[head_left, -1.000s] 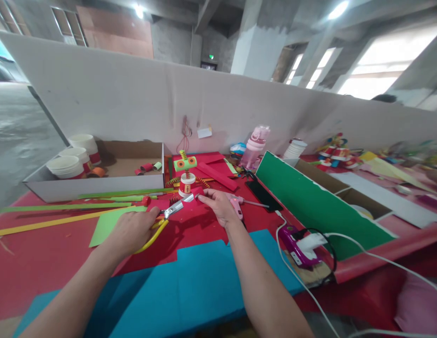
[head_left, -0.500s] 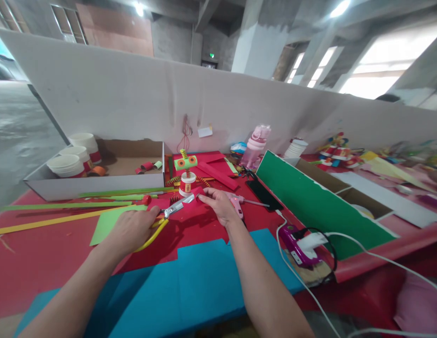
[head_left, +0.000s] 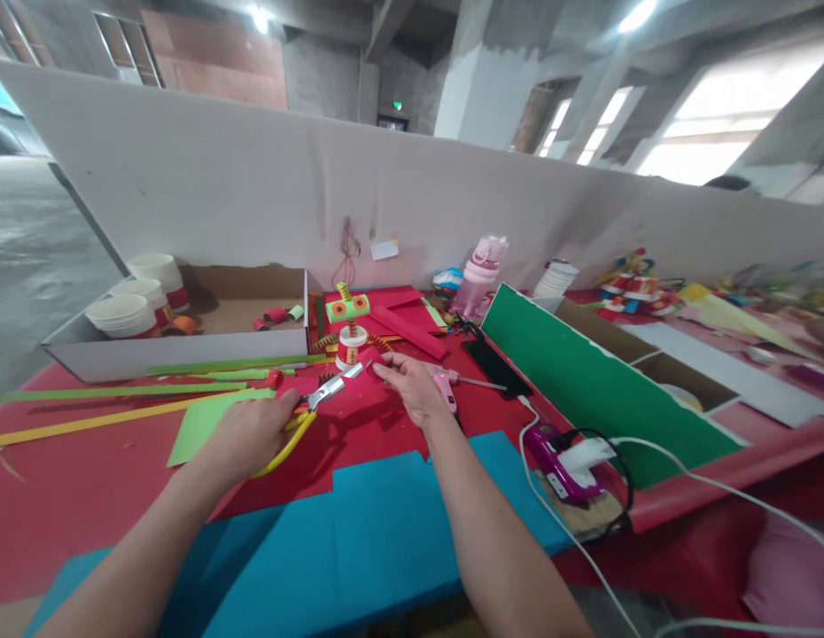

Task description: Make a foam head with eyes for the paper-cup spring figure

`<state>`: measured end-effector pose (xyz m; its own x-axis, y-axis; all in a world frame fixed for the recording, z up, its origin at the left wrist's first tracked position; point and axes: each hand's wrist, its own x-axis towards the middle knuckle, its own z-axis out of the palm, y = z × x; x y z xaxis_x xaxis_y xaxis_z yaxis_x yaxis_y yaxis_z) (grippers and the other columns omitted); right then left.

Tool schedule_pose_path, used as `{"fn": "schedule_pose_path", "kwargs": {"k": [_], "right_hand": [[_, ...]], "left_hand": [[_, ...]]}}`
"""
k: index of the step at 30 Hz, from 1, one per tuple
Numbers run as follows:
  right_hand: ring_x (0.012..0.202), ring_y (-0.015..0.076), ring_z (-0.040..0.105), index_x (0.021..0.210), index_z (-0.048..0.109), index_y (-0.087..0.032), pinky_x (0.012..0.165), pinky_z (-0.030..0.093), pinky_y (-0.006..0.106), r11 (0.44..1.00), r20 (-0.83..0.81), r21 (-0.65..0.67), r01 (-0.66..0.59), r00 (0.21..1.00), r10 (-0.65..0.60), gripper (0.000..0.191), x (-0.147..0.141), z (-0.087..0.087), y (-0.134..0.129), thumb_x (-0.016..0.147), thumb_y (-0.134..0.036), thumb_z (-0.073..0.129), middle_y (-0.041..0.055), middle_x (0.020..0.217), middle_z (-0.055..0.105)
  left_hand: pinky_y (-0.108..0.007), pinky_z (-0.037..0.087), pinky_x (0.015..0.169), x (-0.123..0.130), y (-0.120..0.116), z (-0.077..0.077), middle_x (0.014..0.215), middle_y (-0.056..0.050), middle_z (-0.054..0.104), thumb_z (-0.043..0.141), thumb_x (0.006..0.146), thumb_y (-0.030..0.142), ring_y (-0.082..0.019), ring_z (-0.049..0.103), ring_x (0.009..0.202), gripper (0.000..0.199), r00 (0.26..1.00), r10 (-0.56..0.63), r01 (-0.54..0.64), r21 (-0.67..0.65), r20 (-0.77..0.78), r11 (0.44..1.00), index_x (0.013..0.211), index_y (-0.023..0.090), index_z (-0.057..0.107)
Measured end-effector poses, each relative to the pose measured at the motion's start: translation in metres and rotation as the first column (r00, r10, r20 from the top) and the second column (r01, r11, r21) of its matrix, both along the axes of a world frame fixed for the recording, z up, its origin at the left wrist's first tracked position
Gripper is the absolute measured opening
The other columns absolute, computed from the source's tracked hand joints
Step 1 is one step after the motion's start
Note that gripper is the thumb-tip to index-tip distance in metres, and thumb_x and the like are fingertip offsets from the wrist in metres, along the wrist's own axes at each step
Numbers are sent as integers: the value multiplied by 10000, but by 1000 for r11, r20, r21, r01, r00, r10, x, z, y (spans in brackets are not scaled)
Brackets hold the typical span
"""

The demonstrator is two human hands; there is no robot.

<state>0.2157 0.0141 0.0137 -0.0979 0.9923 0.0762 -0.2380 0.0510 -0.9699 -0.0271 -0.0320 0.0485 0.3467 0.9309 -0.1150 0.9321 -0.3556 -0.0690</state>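
Observation:
My left hand (head_left: 256, 432) is closed around the yellow handles of a pair of scissors (head_left: 329, 390), whose metal blades point up and to the right. At the blade tips is a small piece of red paper (head_left: 369, 364), pinched between the thumb and fingers of my right hand (head_left: 410, 386). Whether the blades touch the paper is hard to make out against the red table. Just behind stands a paper-cup figure (head_left: 352, 347) with a green head, orange ring eyes and springy folded arms.
A shallow box (head_left: 186, 352) holding paper cups is at left, near green and yellow paper strips (head_left: 120, 418). Blue sheets (head_left: 385, 514) cover the front. On the right are a pink glue gun (head_left: 445, 383), phone (head_left: 495, 366), purple power strip (head_left: 562, 465) and green-sided box (head_left: 591, 381).
Both hands stay almost in place. The red paper at the blade tips has turned slightly and shows less of its surface. The whole view has shifted a touch.

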Motion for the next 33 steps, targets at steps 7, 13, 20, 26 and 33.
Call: {"fn": "schedule_pose_path", "kwargs": {"k": [7,13,20,26,33], "right_hand": [[665,107,560,820,708,-201,662,426,245,1000,22,15,7,1000,-7,238,1,-1,1,658,-368,761,-25,736,650],[662,106,558,814,716,-203,666,415,245,1000,44,5,-11,999,10,214,2,-1,0,659,-346,753,-29,731,660],[682,104,562,833,719,-189,680,410,236,1000,60,14,-18,998,17,227,2,-1,0,662,-336,745,-26,749,669],[683,105,564,834,720,-187,683,408,238,999,55,9,-34,998,34,232,2,0,0,655,-333,741,-25,758,675],[682,108,560,836,715,-186,686,402,242,999,83,28,-35,996,33,223,2,-1,0,668,-332,728,-26,756,672]], "left_hand": [[-293,416,595,-1,2,-3,910,-134,706,331,904,328,-276,670,792,314,1000,-17,17,14,2,1000,1106,181,521],[-309,425,610,2,1,1,930,-150,702,316,905,306,-294,672,810,322,1000,-4,4,10,-20,1000,1118,176,520],[-302,417,598,2,0,0,925,-141,703,337,900,316,-291,673,807,316,1000,-5,6,7,-16,1000,1120,175,515],[-334,423,610,1,0,-1,931,-144,702,325,903,297,-322,670,831,324,1000,-9,10,14,-28,1000,1139,171,509],[-330,415,597,0,1,0,932,-143,702,340,898,270,-315,668,824,319,999,-23,24,7,-37,1000,1146,172,515]]}}
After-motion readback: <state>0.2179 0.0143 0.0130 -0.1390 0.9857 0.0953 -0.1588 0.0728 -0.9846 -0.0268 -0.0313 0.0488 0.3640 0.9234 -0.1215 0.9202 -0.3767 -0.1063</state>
